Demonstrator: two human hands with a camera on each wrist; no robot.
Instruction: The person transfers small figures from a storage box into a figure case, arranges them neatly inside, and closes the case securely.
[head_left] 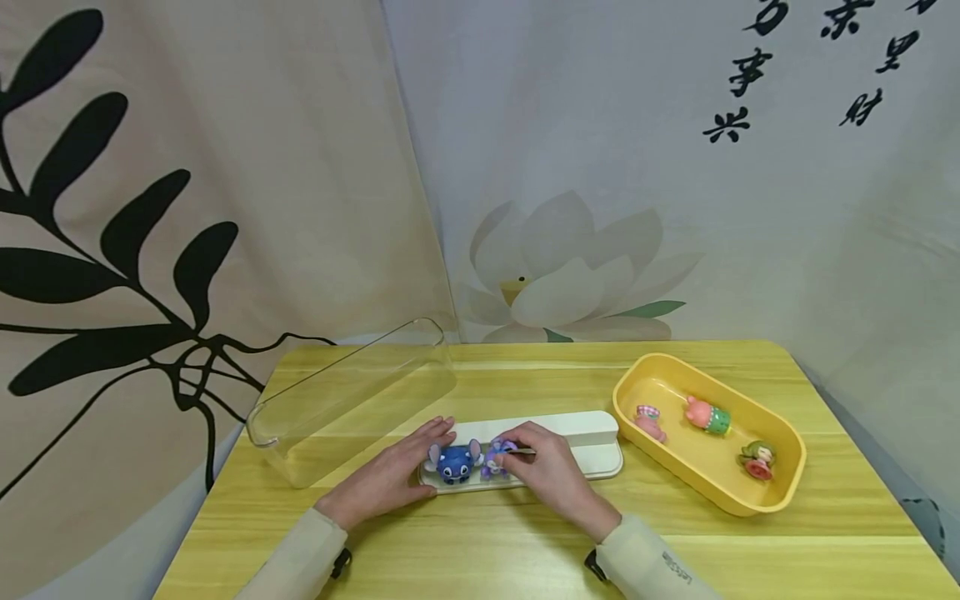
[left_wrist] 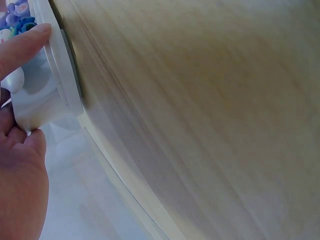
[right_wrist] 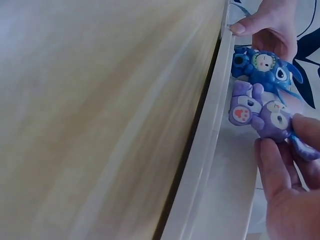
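Observation:
A white stepped display base (head_left: 600, 460) lies lengthwise on the table. My left hand (head_left: 386, 479) grips its left end, thumb at the front edge and fingers round the back. On the base, beside that hand, sits a blue big-eared figurine (head_left: 455, 465). Just right of it is a purple figurine (head_left: 492, 460) with long ears and a pink paw print, pinched between the thumb and fingers of my right hand (head_left: 553, 475). In the right wrist view, the purple figurine (right_wrist: 272, 120) is close against the blue one (right_wrist: 270, 75); whether its underside touches the base cannot be told.
A yellow tray (head_left: 675, 471) at the right holds a pink figurine (head_left: 649, 422), a pink-and-green one (head_left: 707, 415) and one with a green top (head_left: 757, 459). At the back left lies a clear box-shaped cover (head_left: 352, 408). The wooden table (head_left: 465, 550) ends at a curtain behind.

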